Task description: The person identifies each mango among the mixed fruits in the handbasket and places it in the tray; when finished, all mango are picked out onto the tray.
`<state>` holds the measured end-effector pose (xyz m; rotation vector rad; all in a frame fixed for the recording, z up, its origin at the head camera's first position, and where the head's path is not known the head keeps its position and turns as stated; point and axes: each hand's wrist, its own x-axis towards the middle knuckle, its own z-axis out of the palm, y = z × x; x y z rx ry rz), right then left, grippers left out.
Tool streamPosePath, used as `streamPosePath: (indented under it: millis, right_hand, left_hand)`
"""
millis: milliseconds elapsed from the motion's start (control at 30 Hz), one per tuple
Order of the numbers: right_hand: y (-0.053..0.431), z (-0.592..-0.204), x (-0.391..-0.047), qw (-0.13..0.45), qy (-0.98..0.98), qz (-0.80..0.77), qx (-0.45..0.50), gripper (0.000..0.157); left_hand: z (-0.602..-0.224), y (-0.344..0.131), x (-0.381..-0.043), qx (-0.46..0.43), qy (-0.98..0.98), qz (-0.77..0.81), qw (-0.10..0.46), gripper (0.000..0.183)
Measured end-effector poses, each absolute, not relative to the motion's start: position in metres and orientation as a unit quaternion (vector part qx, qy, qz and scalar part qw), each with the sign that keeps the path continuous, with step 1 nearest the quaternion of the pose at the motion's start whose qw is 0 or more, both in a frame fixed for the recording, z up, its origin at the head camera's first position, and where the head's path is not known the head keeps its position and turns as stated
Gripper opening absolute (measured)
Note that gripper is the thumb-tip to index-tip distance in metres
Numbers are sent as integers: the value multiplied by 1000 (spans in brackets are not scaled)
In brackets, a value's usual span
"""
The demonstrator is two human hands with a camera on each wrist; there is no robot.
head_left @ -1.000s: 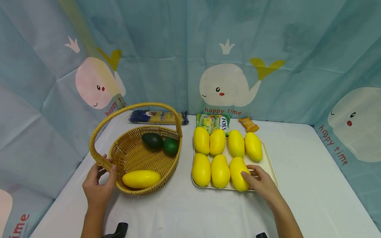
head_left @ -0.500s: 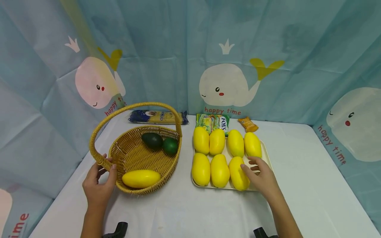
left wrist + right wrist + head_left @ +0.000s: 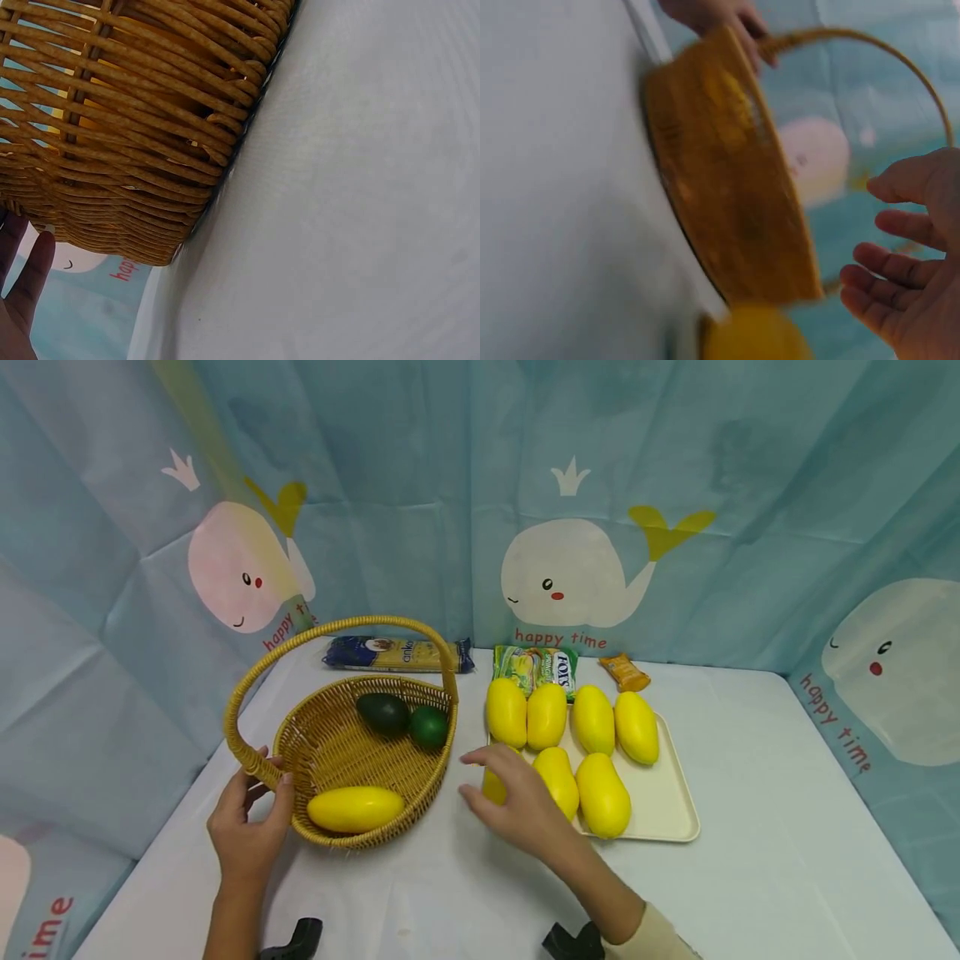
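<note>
A wicker basket [image 3: 360, 752] with a tall arched handle stands at the left of the table. Inside it lie a yellow mango [image 3: 356, 810] and two dark green, avocado-like fruits [image 3: 383, 715]. My left hand [image 3: 251, 827] grips the basket at the foot of its handle, thumb on the near side. My right hand [image 3: 521, 797] hovers between basket and tray with fingers spread and nothing in them. Behind it, a cream tray [image 3: 671, 802] bears several yellow mangoes [image 3: 603, 795] in two rows. The hand partly covers the front-left mango [image 3: 492, 787].
A blue pasta packet [image 3: 397, 655] lies behind the basket. At the back of the tray are a green Fox's bag [image 3: 536, 670] and a small orange packet [image 3: 625, 672]. A blue curtain [image 3: 450, 527] with printed whales surrounds the white table [image 3: 772, 777].
My right hand has left the front-right mango and moved leftward, without any fruit, to the gap beside the basket. The left hand, basket and mangoes stay in place.
</note>
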<state>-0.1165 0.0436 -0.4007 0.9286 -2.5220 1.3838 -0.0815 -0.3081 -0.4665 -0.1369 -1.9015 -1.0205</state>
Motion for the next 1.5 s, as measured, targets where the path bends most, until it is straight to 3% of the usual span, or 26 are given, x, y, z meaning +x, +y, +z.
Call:
streamPosePath:
  millis: [167,300,467,567,667,800,1200,1500]
  right_hand:
    - [-17,-410,-118,52,-803,416,424,32]
    - [-55,-408,-125,32,-836,292,463,39]
    - [-85,-400,-146,-123,-858,201,456,41]
    - [-91,-398,-160,-213,-849,251,413,39]
    - [-92,-398,-170,-254,-840,321,356,39]
    - [-96,-402,-176,-275,-831,350,334,33]
    - [-102,-409,-180,-306,-814,372,325,43]
    - [-96,-401,-179,-279,-809,404,323,41]
  left_hand:
    - [-467,-307,-82,-51,-775,-419,471,47]
    - [-468,-306,-82,-55,-774,-417,473,44]
    - [-468,-306,-83,-62,-773,-412,479,43]
    - [-468,-307,-83,-64,-774,-411,478,42]
    - [-468,-307,-83,-64,-775,-411,477,42]
    - [-466,-306,-82,-56,-777,-408,476,43]
    - [-462,-303,-83,-54,-780,-404,475,44]
    - [-467,-307,-82,-57,-779,-404,476,46]
